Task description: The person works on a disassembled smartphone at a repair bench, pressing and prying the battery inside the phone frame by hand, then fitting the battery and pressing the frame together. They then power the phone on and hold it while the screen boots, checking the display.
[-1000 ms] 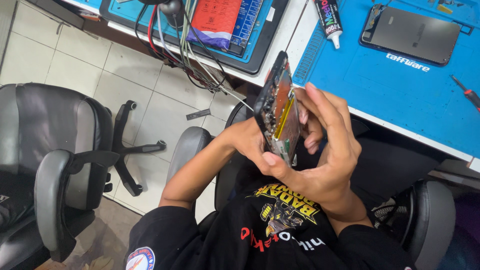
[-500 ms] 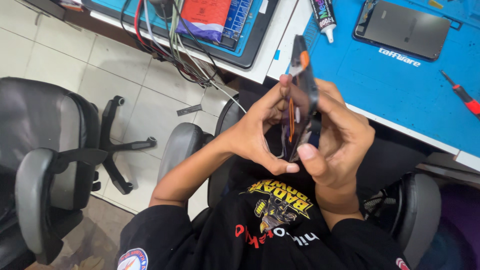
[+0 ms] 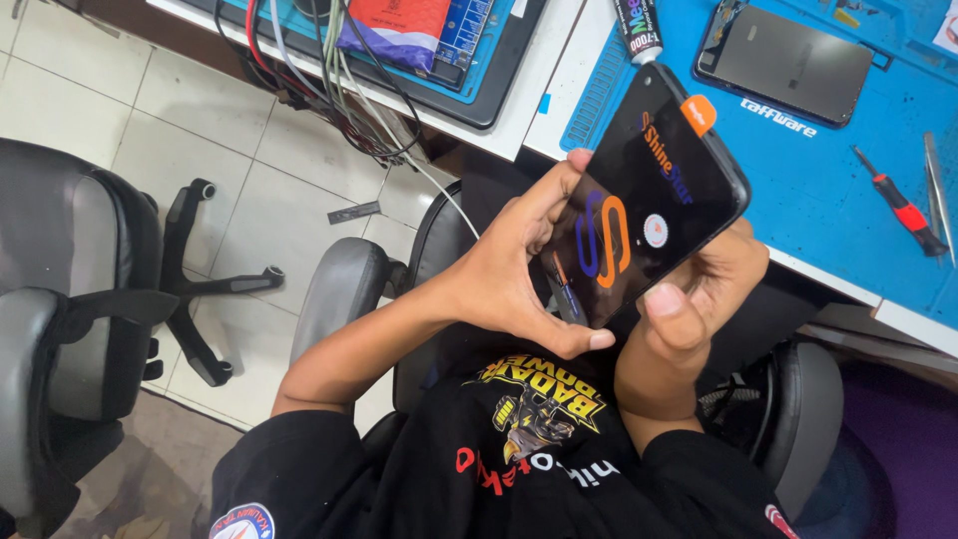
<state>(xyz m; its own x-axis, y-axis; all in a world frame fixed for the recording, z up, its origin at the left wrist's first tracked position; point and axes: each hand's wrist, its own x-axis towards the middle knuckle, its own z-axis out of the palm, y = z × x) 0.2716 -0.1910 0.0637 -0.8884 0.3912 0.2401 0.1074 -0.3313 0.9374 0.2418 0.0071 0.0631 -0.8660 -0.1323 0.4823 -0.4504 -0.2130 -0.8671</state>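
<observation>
A black smartphone (image 3: 644,205) is held up in both hands above the lap, screen side toward the camera, tilted so its top points to the upper right. The left hand (image 3: 514,274) is closed on the phone's left edge, index finger laid along the upper side, thumb curled under the lower corner. The right hand (image 3: 704,294) is closed on the lower right edge, thumb pressed against the bottom rim. An orange pull tab is seen on the glass near the top, with orange and purple printing on the film across the screen.

Behind the phone, a blue work mat (image 3: 828,190) is spread over the white bench. On it are noted a second dark phone (image 3: 788,65) lying flat, a red-handled screwdriver (image 3: 898,205) and a glue tube (image 3: 637,25). A tangle of cables (image 3: 339,95) hangs over the bench edge at upper left. Grey office chairs (image 3: 70,329) stand on the tiled floor to the left.
</observation>
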